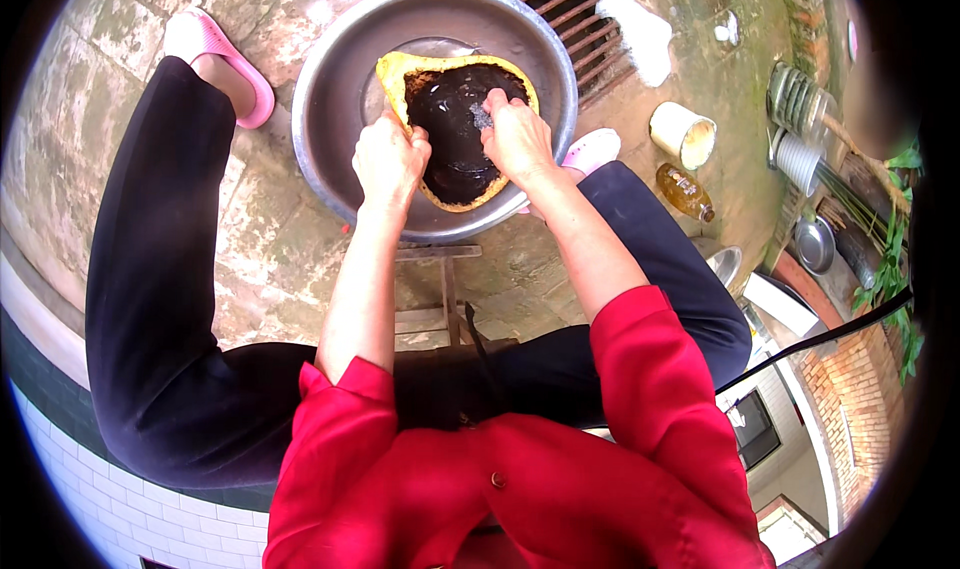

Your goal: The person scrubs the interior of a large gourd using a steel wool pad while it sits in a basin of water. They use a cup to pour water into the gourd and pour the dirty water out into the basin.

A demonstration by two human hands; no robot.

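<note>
A yellow pan-like vessel (520, 74) with a pointed lip at its upper left lies tilted in a large grey metal basin (335, 139). Its inside is blackened and looks wet and shiny, with brownish patches near the rim. My left hand (390, 159) is closed on the vessel's left edge, thumb toward the inside. Inside the vessel, at its right, my right hand (517, 134) pinches a grey steel wool scrubber (481, 116) against the dark surface. The fingers partly cover the scrubber. Some water seems to lie at the basin's bottom.
A wooden stool (447, 284) shows below the basin, between my legs. Behind the basin is a rusty drain grate (580, 24) with white foam (640, 39) beside it. To the right are a white tub (683, 134), an amber bottle (685, 191) and stacked pots (797, 99).
</note>
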